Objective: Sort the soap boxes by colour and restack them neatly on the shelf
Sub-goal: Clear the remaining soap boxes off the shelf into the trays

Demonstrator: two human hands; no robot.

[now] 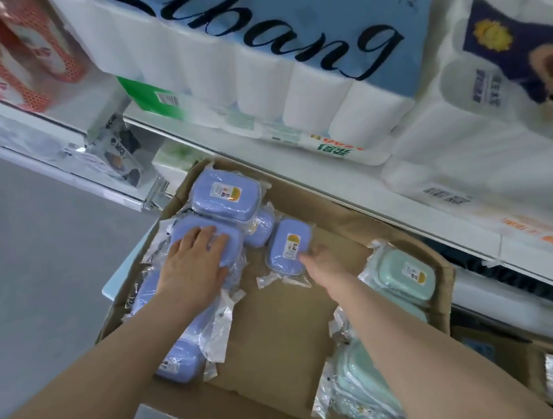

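a cardboard tray [282, 329] is being used as the sorting bed. the blue soap boxes [221, 195] are being gathered at ten o'clock and steadied under the left hand [195, 266], fingers spread flat. a stray blue box [289, 245] is being touched by the blurred right hand [322, 259], grip indiscernible. mint boxes [403, 274] are being kept apart at four o'clock.

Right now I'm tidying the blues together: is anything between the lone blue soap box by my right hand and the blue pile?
Nothing visible. The lone blue soap box at the right hand has only bare cardboard tray between it and the blue pile under the left hand.
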